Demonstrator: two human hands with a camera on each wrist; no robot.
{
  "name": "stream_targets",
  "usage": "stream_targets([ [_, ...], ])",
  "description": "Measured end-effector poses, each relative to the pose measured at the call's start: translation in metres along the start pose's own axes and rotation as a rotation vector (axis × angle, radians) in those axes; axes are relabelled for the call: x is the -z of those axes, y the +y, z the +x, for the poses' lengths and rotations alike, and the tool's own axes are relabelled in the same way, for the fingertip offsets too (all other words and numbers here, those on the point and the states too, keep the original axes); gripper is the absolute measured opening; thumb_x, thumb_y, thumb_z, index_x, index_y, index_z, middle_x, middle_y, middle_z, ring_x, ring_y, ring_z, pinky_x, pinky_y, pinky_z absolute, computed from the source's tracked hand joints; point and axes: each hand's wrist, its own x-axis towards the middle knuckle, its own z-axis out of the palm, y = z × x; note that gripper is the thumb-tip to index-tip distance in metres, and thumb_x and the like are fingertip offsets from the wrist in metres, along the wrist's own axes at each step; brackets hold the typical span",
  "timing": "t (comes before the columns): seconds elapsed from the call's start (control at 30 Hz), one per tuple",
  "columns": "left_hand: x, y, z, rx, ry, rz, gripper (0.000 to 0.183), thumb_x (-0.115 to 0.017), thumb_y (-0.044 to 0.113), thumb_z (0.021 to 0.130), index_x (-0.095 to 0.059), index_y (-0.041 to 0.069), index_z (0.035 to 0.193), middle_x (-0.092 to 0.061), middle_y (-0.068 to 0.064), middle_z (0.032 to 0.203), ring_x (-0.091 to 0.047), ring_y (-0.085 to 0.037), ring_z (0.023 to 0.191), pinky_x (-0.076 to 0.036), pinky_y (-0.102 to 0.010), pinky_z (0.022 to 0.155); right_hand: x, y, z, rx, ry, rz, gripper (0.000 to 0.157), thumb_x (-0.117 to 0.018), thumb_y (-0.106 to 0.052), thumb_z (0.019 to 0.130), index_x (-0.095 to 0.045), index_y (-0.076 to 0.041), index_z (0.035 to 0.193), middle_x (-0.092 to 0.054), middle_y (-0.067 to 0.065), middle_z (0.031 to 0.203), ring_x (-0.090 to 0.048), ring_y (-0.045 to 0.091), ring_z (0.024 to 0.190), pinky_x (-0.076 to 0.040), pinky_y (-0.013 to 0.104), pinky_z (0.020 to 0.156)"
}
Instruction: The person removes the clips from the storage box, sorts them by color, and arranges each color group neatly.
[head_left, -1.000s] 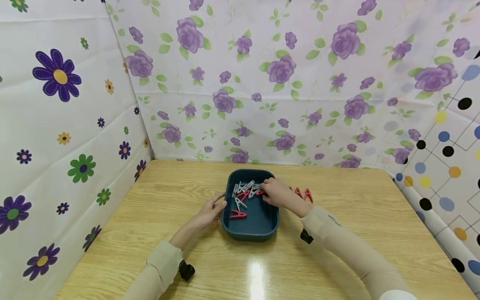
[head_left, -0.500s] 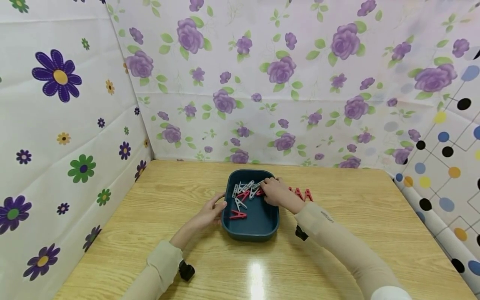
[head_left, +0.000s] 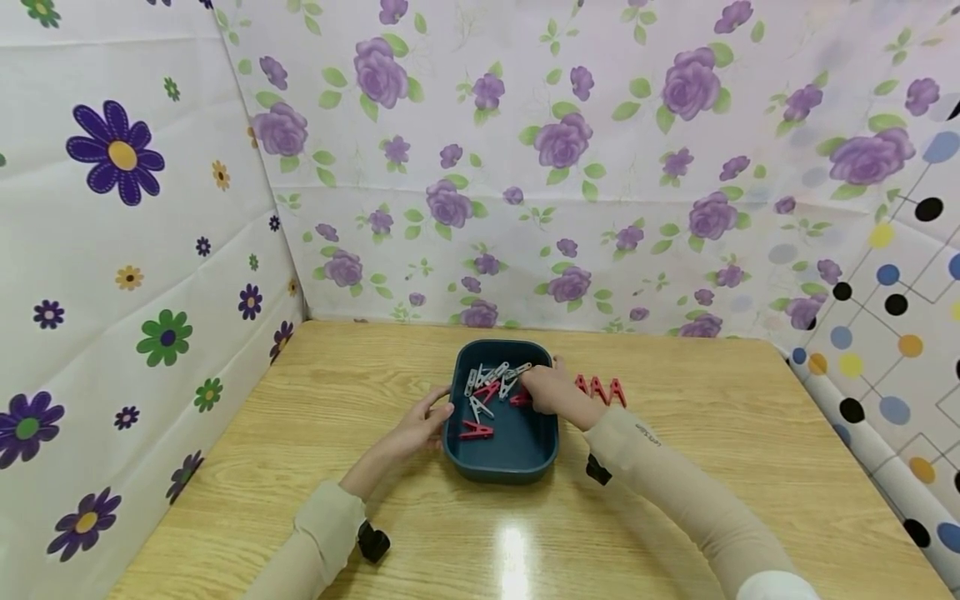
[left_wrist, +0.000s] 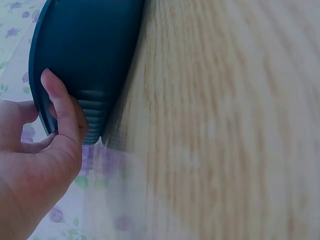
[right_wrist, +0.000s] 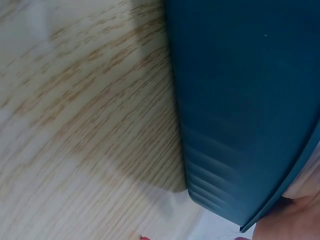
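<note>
On the wooden table stands a dark blue plastic bin (head_left: pixel 498 475) with several white and red clothespins inside. My left hand (head_left: pixel 412 429) grips its left rim, and the left wrist view shows the fingers of this hand (left_wrist: pixel 55 130) around the bin's edge (left_wrist: pixel 34 75). My right hand (head_left: pixel 553 390) reaches over the right rim into the bin. Its fingertips are hidden beside a red clothespin (head_left: pixel 520 401), so a hold on it cannot be made out. White clothespins (head_left: pixel 480 408) lie farther left, and another red clothespin (head_left: pixel 476 430) lies near the left wall.
Right of the bin, red clothespins (head_left: pixel 597 389) stand in a row on the table (head_left: pixel 690 433), close to my right forearm. A floral cloth (head_left: pixel 525 250) hangs behind the table, with patterned cloths at both sides.
My right hand has shifted slightly toward me inside the bin. The red clothespin by its fingers now appears nearer the front than before. My left hand has stayed on the rim.
</note>
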Motion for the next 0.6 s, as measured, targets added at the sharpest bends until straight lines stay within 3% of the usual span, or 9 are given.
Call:
stream_targets([
  [0.23,0.0,0.0,0.0,-0.006,-0.004,0.008,0.054,-0.041,0.03,0.105,-0.021,0.015,0.154,-0.061,-0.023,0.118,-0.058,-0.01,0.068,-0.046,-0.027,0.06,0.001,0.002,0.001,0.012,0.009,-0.003,0.014,-0.076,-0.01,0.08,-0.063,-0.017,0.081,-0.062,0.001,0.079,-0.061,0.021,0.089,-0.021,0.068,0.108],
  [0.43,-0.001,-0.001,0.0,0.008,0.006,0.007,0.054,-0.041,0.031,0.105,-0.022,0.017,0.154,-0.062,-0.021,0.119,-0.059,-0.011,0.07,-0.046,-0.027,0.06,0.004,0.003,-0.005,0.067,0.065,0.02,0.012,-0.075,-0.016,0.082,-0.063,-0.016,0.083,-0.06,0.0,0.081,-0.06,0.021,0.088,-0.023,0.067,0.107],
  [0.53,0.0,-0.001,0.0,0.009,0.009,0.004,0.054,-0.041,0.031,0.105,-0.022,0.017,0.153,-0.062,-0.02,0.119,-0.059,-0.011,0.071,-0.046,-0.027,0.06,0.004,0.005,-0.008,0.116,0.122,0.031,0.012,-0.074,-0.017,0.082,-0.066,-0.013,0.09,-0.061,0.002,0.085,-0.059,0.021,0.088,-0.027,0.065,0.106],
  [0.6,0.0,-0.002,0.0,0.01,0.012,0.001,0.054,-0.041,0.031,0.105,-0.023,0.017,0.153,-0.062,-0.02,0.119,-0.059,-0.011,0.071,-0.046,-0.027,0.06,0.004,0.007,-0.009,0.153,0.165,0.045,0.015,-0.074,-0.016,0.083,-0.067,-0.011,0.096,-0.062,0.004,0.088,-0.059,0.021,0.087,-0.037,0.057,0.102],
])
